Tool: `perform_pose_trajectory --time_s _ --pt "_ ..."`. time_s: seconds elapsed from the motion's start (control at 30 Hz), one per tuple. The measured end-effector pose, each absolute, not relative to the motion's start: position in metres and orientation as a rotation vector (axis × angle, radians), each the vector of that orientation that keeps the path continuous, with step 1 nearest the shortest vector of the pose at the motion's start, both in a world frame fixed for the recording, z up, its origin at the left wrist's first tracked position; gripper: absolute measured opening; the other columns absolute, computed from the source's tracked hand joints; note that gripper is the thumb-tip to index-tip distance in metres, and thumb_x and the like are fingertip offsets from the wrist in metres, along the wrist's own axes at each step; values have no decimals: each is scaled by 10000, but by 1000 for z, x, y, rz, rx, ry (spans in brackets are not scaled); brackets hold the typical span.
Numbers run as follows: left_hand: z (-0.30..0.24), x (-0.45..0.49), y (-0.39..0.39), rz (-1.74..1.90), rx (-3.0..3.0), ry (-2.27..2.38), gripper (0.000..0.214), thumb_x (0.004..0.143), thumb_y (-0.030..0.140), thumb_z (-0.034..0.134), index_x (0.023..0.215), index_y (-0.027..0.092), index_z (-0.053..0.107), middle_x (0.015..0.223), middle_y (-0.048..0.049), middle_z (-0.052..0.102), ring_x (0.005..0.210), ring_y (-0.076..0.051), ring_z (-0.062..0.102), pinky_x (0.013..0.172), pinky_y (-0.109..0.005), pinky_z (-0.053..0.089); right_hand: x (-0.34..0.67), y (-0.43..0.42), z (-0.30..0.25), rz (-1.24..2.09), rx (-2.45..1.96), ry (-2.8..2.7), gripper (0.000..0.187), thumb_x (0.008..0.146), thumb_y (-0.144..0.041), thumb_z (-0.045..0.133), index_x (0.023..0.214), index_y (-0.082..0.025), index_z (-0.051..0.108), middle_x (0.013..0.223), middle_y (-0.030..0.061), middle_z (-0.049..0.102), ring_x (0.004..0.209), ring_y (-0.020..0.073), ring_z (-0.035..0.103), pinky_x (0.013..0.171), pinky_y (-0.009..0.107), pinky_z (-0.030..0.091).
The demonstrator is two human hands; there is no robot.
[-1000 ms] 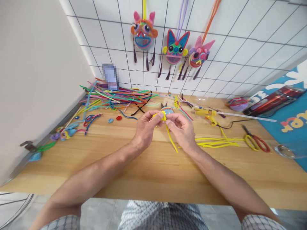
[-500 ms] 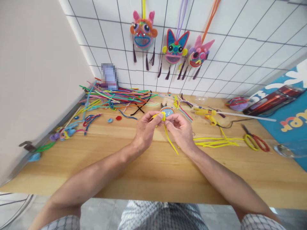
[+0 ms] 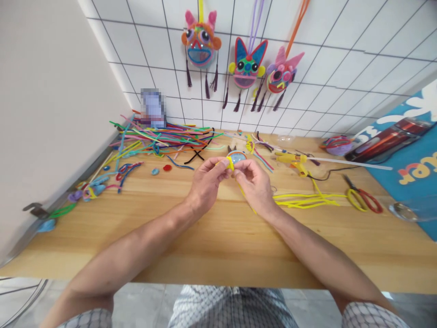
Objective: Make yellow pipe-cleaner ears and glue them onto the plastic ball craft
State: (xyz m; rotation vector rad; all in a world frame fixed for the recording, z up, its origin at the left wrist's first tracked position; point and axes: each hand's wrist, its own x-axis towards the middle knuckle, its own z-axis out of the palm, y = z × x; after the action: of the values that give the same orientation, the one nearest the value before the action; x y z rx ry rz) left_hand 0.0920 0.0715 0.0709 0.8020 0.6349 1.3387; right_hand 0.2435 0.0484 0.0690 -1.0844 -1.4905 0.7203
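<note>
Both hands meet over the middle of the wooden table [image 3: 211, 237]. My left hand [image 3: 206, 182] pinches a coiled end of a yellow pipe cleaner [image 3: 230, 163]. My right hand [image 3: 254, 184] is closed on the same pipe cleaner, whose loose tail runs down under the palm. Just behind the fingertips sits a small round blue craft piece [image 3: 237, 157] with dark ears; whether the yellow coil touches it I cannot tell.
A heap of coloured pipe cleaners [image 3: 160, 139] lies at the back left. A yellow glue gun [image 3: 293, 160], loose yellow pipe cleaners [image 3: 307, 200] and scissors [image 3: 363, 199] lie to the right. Three finished craft faces [image 3: 244, 64] hang on the tiled wall.
The hands stay together on the yellow pipe cleaner and have shifted slightly toward the wall; less of the yellow tail shows below my right hand.
</note>
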Motion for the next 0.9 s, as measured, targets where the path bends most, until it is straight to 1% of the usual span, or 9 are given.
perform_pose_trajectory --time_s 0.1,0.23,0.43,0.53,0.63,0.77,0.9 --pt "71 92 72 1321 772 614 286 726 368 983 854 203 788 761 5 742 703 -117 671 713 -268 545 243 47 70 712 -1080 -1523 87 966 -278 641 1041 -238 659 910 10 735 770 157 677 710 307 538" --pt "73 92 71 1304 697 619 298 693 336 1006 832 194 783 773 6 758 726 -108 694 692 -230 532 245 47 71 642 -1103 -1554 115 963 -259 615 1061 -232 668 919 17 725 780 161 665 695 311 510" --pt "78 92 69 1275 644 623 316 673 310 1013 826 174 772 746 5 754 693 -104 696 664 -222 529 246 48 73 627 -1109 -1559 116 957 -254 615 1050 -232 680 919 17 727 789 161 669 721 315 525" --pt "78 92 68 1275 642 626 304 684 308 1005 826 177 771 732 7 750 689 -106 699 662 -223 531 245 47 74 644 -1090 -1556 108 953 -261 621 1041 -233 676 898 11 717 780 160 667 727 317 536" --pt "77 93 68 1274 658 620 310 683 325 1008 827 182 775 740 8 756 694 -104 698 672 -224 535 243 46 75 686 -1079 -1536 105 934 -275 651 1030 -239 670 861 -2 701 752 154 659 710 310 542" --pt "76 93 67 1294 717 589 350 660 375 1028 829 190 784 762 8 764 705 -100 689 687 -225 540 241 47 76 812 -1072 -1439 161 894 -333 720 1012 -242 659 855 -7 716 756 154 679 701 299 562" --pt "77 92 66 1313 801 577 331 704 391 1009 847 194 785 802 2 764 727 -102 678 702 -239 540 241 49 79 928 -1065 -1361 205 873 -404 759 932 -234 663 845 4 733 763 157 684 699 295 567"
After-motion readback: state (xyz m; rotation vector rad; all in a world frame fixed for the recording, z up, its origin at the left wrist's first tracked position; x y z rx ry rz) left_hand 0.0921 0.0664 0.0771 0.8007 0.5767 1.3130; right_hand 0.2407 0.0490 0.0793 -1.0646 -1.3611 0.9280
